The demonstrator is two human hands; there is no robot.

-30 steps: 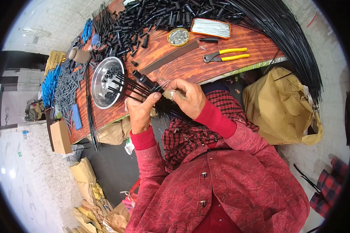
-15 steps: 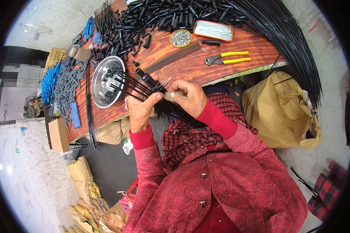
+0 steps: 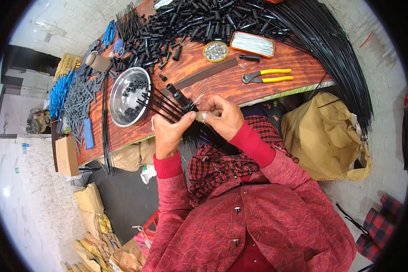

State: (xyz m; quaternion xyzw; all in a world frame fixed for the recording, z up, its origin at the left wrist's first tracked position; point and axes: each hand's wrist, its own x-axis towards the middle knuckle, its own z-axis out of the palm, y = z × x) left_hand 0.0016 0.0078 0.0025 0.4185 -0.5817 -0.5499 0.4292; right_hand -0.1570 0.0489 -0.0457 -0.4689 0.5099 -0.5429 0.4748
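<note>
My left hand (image 3: 169,132) is closed round a bundle of thin black rods (image 3: 161,109) and a black plastic tube fitting (image 3: 181,98) lying along them. The rods fan out up to the left, and more dark strands hang below the hands. Pinched close against the fitting's lower end, my right hand (image 3: 225,119) has fingertips at the base of a few thin pale wires (image 3: 197,99) that stick up there. A beige wrap covers one of its digits. The exact grip on the wires is partly hidden by the fingers.
Beyond the hands on the wooden table (image 3: 276,93) are a steel bowl (image 3: 118,115) with small black parts, yellow-handled pliers (image 3: 269,75), a dish of metal bits (image 3: 215,51), a tray of pale wires (image 3: 253,44) and heaped black fittings (image 3: 190,20). A brown sack (image 3: 317,136) stands at right.
The view has shifted slightly, moving the table items and hands a little right and down in the picture. The pale wire ends now look more spread. Both hands keep their hold.
</note>
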